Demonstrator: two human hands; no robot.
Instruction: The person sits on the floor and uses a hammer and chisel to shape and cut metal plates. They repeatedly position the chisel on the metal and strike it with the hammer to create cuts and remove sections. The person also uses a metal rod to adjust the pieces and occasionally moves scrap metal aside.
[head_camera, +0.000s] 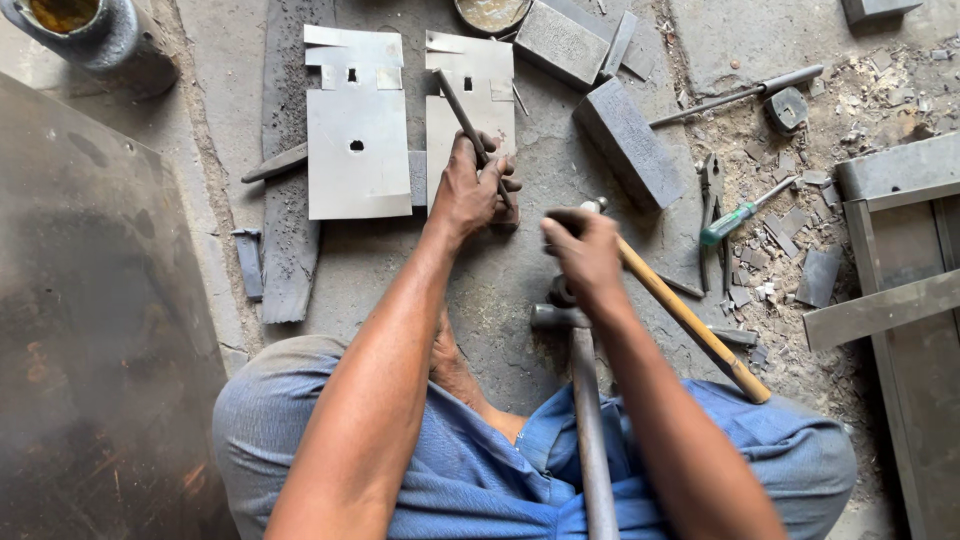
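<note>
My left hand (468, 195) clamps the chisel (470, 130) on the right metal sheet (470, 110) lying on the floor, my right hand (585, 255) grips the hammer (690, 320); left sheet (357, 150) shows punched holes, the right appears unfinished.

The right hand (585, 255) is covering the top of the wooden hammer handle (690, 325), and the hammer head is showing only as a small bit at the knuckles. The left hand (470, 190) is hiding the lower end of the dark rod (462, 115) and part of the right metal sheet (470, 95) beneath it. At the top edge, a round container (492, 14) is being cut off. In the upper left corner, a grey pot (85, 35) is running out of frame.
</note>
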